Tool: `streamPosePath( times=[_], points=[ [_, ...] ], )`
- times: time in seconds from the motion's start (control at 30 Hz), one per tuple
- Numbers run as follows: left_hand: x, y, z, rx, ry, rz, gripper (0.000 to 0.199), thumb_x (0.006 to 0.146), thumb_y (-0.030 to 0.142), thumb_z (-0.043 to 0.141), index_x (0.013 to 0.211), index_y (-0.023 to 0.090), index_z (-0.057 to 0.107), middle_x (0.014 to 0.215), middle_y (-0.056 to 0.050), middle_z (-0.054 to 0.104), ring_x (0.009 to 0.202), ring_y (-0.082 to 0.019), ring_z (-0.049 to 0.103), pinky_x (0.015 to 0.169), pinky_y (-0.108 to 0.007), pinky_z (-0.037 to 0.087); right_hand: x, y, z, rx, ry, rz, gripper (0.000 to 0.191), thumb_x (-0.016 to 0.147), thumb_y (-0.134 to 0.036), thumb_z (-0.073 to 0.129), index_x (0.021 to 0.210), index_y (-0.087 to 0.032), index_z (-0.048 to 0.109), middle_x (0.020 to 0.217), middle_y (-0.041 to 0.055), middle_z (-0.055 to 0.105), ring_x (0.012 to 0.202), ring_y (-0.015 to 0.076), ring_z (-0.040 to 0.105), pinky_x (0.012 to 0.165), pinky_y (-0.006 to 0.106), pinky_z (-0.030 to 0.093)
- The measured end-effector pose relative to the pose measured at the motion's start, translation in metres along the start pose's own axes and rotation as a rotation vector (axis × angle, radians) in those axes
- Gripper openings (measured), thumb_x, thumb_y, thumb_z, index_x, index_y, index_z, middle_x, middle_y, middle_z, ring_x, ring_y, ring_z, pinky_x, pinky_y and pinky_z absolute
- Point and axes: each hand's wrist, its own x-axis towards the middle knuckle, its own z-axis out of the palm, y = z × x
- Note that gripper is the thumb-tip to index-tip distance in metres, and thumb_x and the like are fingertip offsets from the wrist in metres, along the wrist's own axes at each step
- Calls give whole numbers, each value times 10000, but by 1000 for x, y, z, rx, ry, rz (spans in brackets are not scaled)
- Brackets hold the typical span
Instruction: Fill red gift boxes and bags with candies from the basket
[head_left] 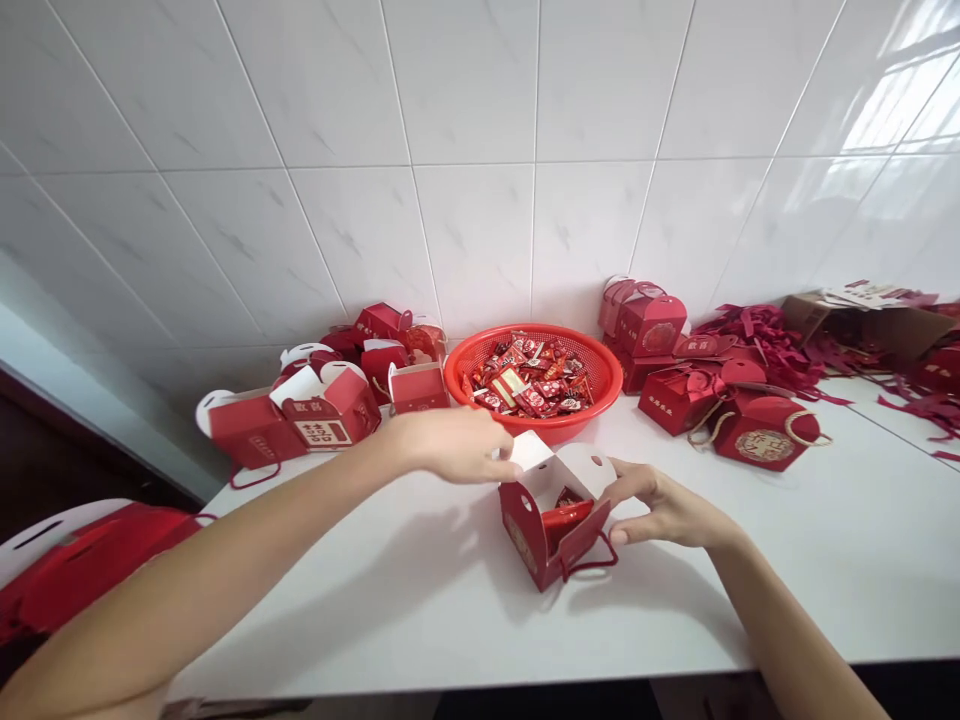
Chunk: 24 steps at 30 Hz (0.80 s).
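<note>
I have the box [521, 535] in front of the basket [609, 375], upright on the bench [375, 630], its top open and flaps raised. Inside it lies a red packet [568, 517], and a cord [592, 567] loops from its right side. My right hand [664, 508], in front of the basket's right edge, has its fingers against the box's right side, thumb spread apart beside the cord; whether it grips I can't tell. My left hand [461, 445], just in front of the basket's left edge, reaches to the box's rear flap with thumb and fingertips slightly parted; I can't make out contact. Wrapped sweets [532, 385] fill the basket. Left of it I see a cluster of red cartons [259, 430], several open; right of it, stacked gift boxes [649, 325], then ribbons [757, 330] farther right. Behind it rises a tiled wall [480, 230].
</note>
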Motion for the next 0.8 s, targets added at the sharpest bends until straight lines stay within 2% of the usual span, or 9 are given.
streamPosePath(
  times=[0.1,0.23,0.33,0.4,0.5,0.57,0.67,0.73,0.8],
  points=[
    [-21,1,29,-122,40,-1,459,965,544,459,1173,206,688,999,-76,735,833,-228,674,657,-271,461,-7,5,8,33,8,-32,205,822,-413,780,869,-219,828,916,73,720,954,226,603,939,389,484],
    [-40,-10,59,-293,90,123,551,870,474,669,1370,264,570,1287,-57,659,1075,-236,660,874,-283,518,-11,6,10,24,25,-56,152,834,-370,773,856,-228,821,924,71,724,939,223,610,924,387,495],
    [-39,-15,79,-338,266,208,639,846,422,725,1430,275,511,1471,-83,529,1284,-271,561,1040,-348,481,-10,6,11,12,99,-26,182,868,-384,732,872,-211,787,1037,83,707,1008,236,621,922,385,502],
    [-33,-16,91,-363,393,245,652,848,415,733,1439,275,498,1553,-99,436,1378,-296,478,1102,-405,448,-7,8,14,2,198,12,235,885,-422,702,845,-196,750,1003,80,704,960,229,635,896,380,514],
    [-21,-13,107,-417,490,341,598,886,350,699,1440,269,488,1526,-99,475,1375,-281,480,1124,-438,436,-2,15,21,2,389,70,259,879,-459,698,886,-200,707,919,56,708,863,211,655,834,363,541],
    [-14,-11,116,-449,505,417,575,913,312,669,1451,259,474,1445,-97,559,1324,-261,520,1107,-431,454,1,22,26,4,495,75,294,855,-453,728,1038,-226,688,1051,67,716,972,235,673,875,371,551],
    [-6,-9,125,-466,522,501,542,930,323,652,1440,232,493,1386,-107,605,1306,-268,514,1096,-441,456,3,30,31,-21,592,34,491,845,-428,750,1287,-286,589,1339,93,622,1214,269,610,975,398,537],
    [-4,-8,128,-482,539,505,496,941,342,639,1408,221,527,1358,-108,622,1282,-270,520,1078,-441,462,3,32,33,-47,644,10,607,852,-411,749,1397,-317,501,1415,95,574,1287,270,567,1002,410,530],
    [-1,-7,128,-512,566,466,396,972,343,591,1347,219,576,1275,-96,666,1199,-253,563,1024,-416,489,3,30,34,-61,660,-3,653,862,-398,743,1445,-324,459,1385,95,608,1262,265,591,1002,422,534]
  ],
)
